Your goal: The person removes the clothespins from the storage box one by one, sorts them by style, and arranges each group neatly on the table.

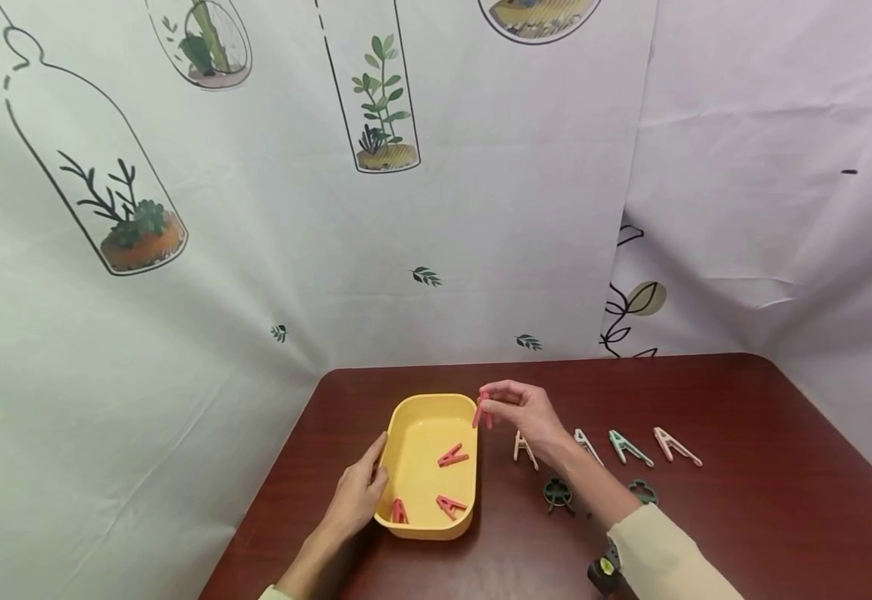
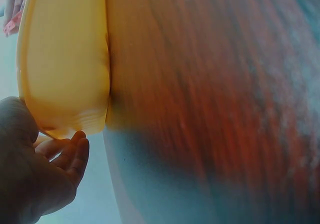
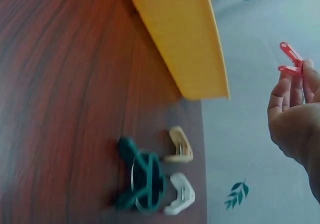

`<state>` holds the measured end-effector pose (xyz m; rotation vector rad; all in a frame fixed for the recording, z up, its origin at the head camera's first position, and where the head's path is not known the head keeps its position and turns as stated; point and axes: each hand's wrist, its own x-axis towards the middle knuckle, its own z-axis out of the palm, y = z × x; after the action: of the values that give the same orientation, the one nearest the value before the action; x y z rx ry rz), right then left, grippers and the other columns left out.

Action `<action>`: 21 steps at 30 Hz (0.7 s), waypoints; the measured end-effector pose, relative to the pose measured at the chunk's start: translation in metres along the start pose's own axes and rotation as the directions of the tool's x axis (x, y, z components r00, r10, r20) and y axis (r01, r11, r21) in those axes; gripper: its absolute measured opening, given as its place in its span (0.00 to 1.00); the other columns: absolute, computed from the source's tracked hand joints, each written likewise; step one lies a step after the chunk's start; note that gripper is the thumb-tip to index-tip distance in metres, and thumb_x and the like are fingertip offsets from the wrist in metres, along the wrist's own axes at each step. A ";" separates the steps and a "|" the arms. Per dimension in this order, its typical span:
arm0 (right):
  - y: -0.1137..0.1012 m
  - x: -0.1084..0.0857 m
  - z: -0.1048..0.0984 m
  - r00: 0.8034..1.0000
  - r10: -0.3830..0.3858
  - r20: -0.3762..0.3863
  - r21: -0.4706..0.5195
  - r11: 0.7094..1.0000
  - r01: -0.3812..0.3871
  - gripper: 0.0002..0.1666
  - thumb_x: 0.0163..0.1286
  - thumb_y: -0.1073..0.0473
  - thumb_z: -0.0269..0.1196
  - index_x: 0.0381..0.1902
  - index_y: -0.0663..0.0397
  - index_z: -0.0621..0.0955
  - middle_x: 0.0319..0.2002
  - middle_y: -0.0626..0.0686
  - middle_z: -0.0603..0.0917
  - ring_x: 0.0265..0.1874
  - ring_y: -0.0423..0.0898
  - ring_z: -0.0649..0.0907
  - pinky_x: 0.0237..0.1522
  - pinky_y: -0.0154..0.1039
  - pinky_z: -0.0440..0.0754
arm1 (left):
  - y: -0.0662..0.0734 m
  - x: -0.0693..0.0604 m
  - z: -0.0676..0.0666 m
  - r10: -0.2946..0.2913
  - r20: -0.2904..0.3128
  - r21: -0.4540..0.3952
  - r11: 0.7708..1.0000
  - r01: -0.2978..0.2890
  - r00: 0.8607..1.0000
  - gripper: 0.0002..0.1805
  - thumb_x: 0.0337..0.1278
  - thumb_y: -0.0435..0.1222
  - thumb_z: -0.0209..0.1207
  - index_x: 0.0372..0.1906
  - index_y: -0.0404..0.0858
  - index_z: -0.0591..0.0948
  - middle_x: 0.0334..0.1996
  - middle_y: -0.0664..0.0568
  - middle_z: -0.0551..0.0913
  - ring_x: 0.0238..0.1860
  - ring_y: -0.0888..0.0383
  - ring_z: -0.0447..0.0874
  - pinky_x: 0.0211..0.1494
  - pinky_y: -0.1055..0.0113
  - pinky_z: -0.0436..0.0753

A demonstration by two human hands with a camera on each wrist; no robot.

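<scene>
A yellow plastic basin [image 1: 421, 442] stands on the table, with several red clothespins lying in it, one [image 1: 453, 456] near its middle. My left hand [image 1: 355, 493] grips the basin's left side, thumb by the rim; in the left wrist view its fingers [image 2: 75, 156] bend at the basin wall [image 2: 67, 59]. Above the basin's far right corner, my right hand [image 1: 529, 412] pinches a red clothespin [image 1: 484, 410] between thumb and fingertips. The right wrist view shows this clothespin [image 3: 295, 64] raised clear of the basin, its two legs pointing away from the hand.
Right of the basin lie a beige clothespin [image 1: 524, 450], a white one [image 1: 588, 447], a green one [image 1: 629, 448] and a pale pink one [image 1: 676, 447]. Nearer are two dark green clips [image 1: 558, 492], one partly behind the right forearm. A patterned curtain [image 1: 481, 250] hangs behind the table.
</scene>
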<state>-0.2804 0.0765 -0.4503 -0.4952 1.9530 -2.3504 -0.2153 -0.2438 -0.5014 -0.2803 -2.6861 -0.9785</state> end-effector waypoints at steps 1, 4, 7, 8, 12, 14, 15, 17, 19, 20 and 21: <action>0.000 -0.002 -0.003 1.000 -0.004 0.005 -0.001 1.000 0.004 0.15 0.71 0.67 0.71 0.54 0.66 0.85 0.41 0.63 0.90 0.30 0.50 0.86 0.44 0.47 0.87 | 0.000 0.000 0.000 -0.002 0.000 0.002 1.000 0.002 1.000 0.31 0.72 0.26 0.57 0.78 0.35 0.71 0.62 0.38 0.84 0.42 0.53 0.80 0.47 0.57 0.80; -0.001 -0.009 -0.011 1.000 -0.003 -0.007 -0.026 1.000 0.003 0.16 0.71 0.67 0.71 0.55 0.67 0.85 0.42 0.64 0.89 0.31 0.49 0.86 0.44 0.46 0.87 | 0.000 0.000 0.000 -0.007 0.003 0.007 1.000 0.007 1.000 0.31 0.72 0.26 0.57 0.79 0.36 0.71 0.65 0.39 0.83 0.43 0.53 0.80 0.49 0.56 0.80; -0.003 -0.018 -0.017 0.999 0.024 -0.029 -0.077 0.997 -0.026 0.16 0.71 0.66 0.71 0.54 0.65 0.86 0.44 0.63 0.90 0.33 0.48 0.87 0.48 0.50 0.87 | 0.001 0.000 0.000 -0.008 0.005 0.010 1.000 0.008 1.000 0.31 0.72 0.26 0.57 0.79 0.36 0.71 0.66 0.39 0.82 0.44 0.53 0.80 0.49 0.56 0.80; -0.003 -0.021 -0.019 0.999 0.037 -0.036 -0.104 0.994 -0.040 0.16 0.71 0.66 0.72 0.54 0.65 0.86 0.44 0.62 0.90 0.34 0.48 0.88 0.47 0.49 0.87 | 0.001 0.000 0.000 -0.010 0.006 0.008 1.000 0.010 1.000 0.32 0.72 0.26 0.56 0.79 0.36 0.71 0.66 0.39 0.82 0.43 0.53 0.80 0.49 0.56 0.80; -0.003 -0.035 -0.026 0.995 0.089 -0.053 -0.172 0.980 -0.096 0.15 0.70 0.63 0.73 0.52 0.62 0.87 0.39 0.60 0.91 0.31 0.49 0.87 0.34 0.43 0.84 | 0.001 0.000 0.000 -0.008 0.008 0.001 1.000 0.008 1.000 0.31 0.72 0.26 0.56 0.79 0.35 0.71 0.66 0.39 0.82 0.43 0.53 0.80 0.48 0.56 0.80; -0.002 -0.041 -0.030 0.993 0.108 -0.055 -0.187 0.975 -0.117 0.15 0.70 0.62 0.73 0.51 0.62 0.87 0.37 0.60 0.91 0.29 0.51 0.87 0.29 0.43 0.81 | 0.000 0.000 0.000 -0.008 0.007 0.002 1.000 0.008 1.000 0.31 0.72 0.26 0.56 0.79 0.35 0.71 0.66 0.39 0.82 0.43 0.53 0.80 0.49 0.55 0.80; -0.001 -0.044 -0.031 0.992 0.116 -0.057 -0.184 0.975 -0.125 0.14 0.70 0.62 0.73 0.51 0.63 0.88 0.36 0.61 0.91 0.29 0.53 0.86 0.28 0.43 0.80 | 0.000 0.000 0.000 -0.007 0.006 0.001 1.000 0.007 1.000 0.31 0.72 0.26 0.56 0.79 0.35 0.71 0.66 0.39 0.82 0.44 0.53 0.80 0.49 0.55 0.80; 0.000 -0.050 -0.034 0.991 0.123 -0.052 -0.177 0.976 -0.131 0.15 0.70 0.63 0.73 0.51 0.65 0.87 0.36 0.62 0.91 0.30 0.56 0.87 0.31 0.45 0.82 | 0.000 0.000 0.000 -0.006 0.003 0.004 1.000 0.006 1.000 0.31 0.72 0.26 0.56 0.78 0.35 0.71 0.65 0.39 0.82 0.43 0.53 0.80 0.49 0.54 0.81; 0.002 -0.056 -0.037 0.989 0.135 -0.056 -0.175 0.974 -0.143 0.16 0.70 0.63 0.73 0.52 0.67 0.87 0.38 0.60 0.91 0.31 0.55 0.87 0.34 0.46 0.84 | 0.000 0.000 0.000 -0.008 0.002 0.005 1.000 0.008 1.000 0.31 0.72 0.26 0.57 0.78 0.35 0.72 0.64 0.39 0.83 0.43 0.53 0.80 0.49 0.55 0.80; 0.003 -0.059 -0.039 0.989 0.135 -0.054 -0.169 0.975 -0.142 0.17 0.70 0.64 0.73 0.52 0.69 0.87 0.39 0.60 0.91 0.31 0.54 0.87 0.36 0.47 0.85 | 0.000 0.000 0.000 -0.007 0.002 0.005 1.000 0.007 1.000 0.31 0.72 0.26 0.57 0.78 0.35 0.72 0.64 0.39 0.83 0.42 0.53 0.80 0.48 0.55 0.80; 0.004 -0.062 -0.040 0.989 0.140 -0.055 -0.161 0.976 -0.147 0.17 0.70 0.64 0.73 0.52 0.70 0.87 0.40 0.60 0.91 0.31 0.54 0.87 0.37 0.47 0.86 | 0.000 0.000 0.000 -0.007 0.002 0.005 1.000 0.007 1.000 0.31 0.71 0.26 0.57 0.78 0.35 0.72 0.63 0.39 0.84 0.42 0.53 0.80 0.48 0.55 0.80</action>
<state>-0.2334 0.1286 -0.4733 -0.3011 2.1354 -2.1429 -0.2154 -0.2438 -0.5018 -0.2714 -2.6928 -0.9733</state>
